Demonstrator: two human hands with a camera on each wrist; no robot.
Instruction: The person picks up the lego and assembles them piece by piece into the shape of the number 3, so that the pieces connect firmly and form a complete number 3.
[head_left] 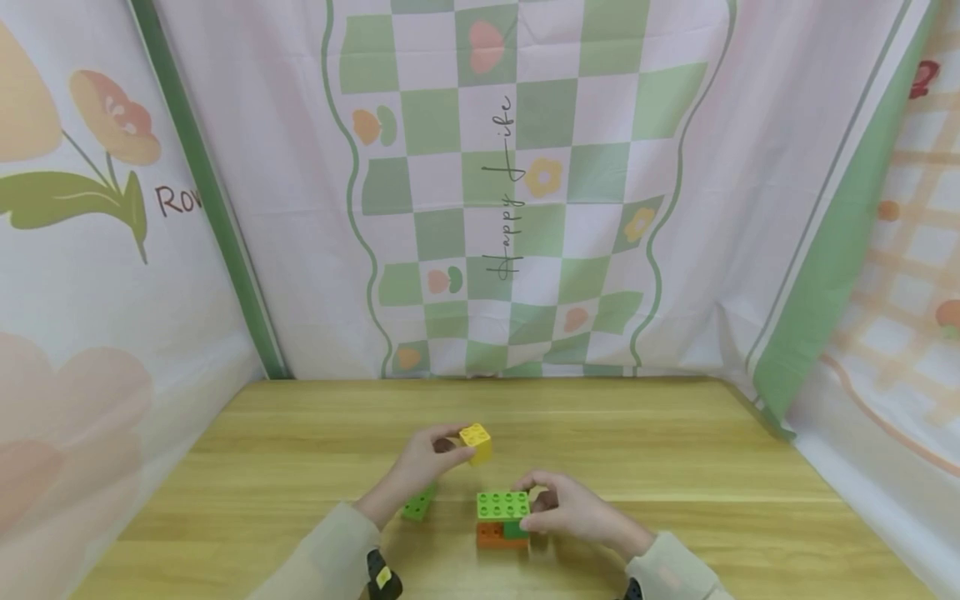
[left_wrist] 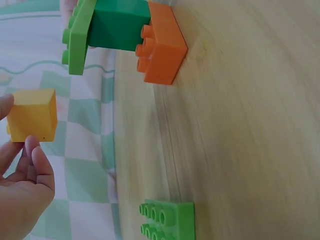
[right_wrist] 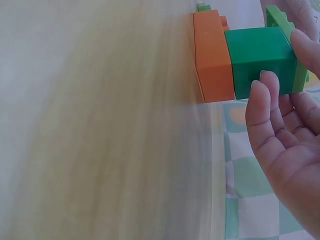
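Observation:
My left hand (head_left: pixel 420 467) pinches a yellow toy brick (head_left: pixel 480 442) between thumb and fingers, raised above the table, left of and beyond a small stack. The stack has an orange brick (right_wrist: pixel 214 57) at the bottom, a dark green brick (left_wrist: pixel 119 25) on one end of it, and a flat light green brick (head_left: pixel 502 506) with studs across the top, overhanging the orange one's bare studs. Around the stack's right end, my right hand (head_left: pixel 576 510) grips with the thumb at the light green brick and fingertips against the dark green one.
A loose green brick (left_wrist: pixel 182 222) lies studs up on the wooden table (head_left: pixel 630 425), near the left forearm, which partly covers it in the head view. Printed curtains (head_left: pixel 300 250) hang behind and along both sides of the table.

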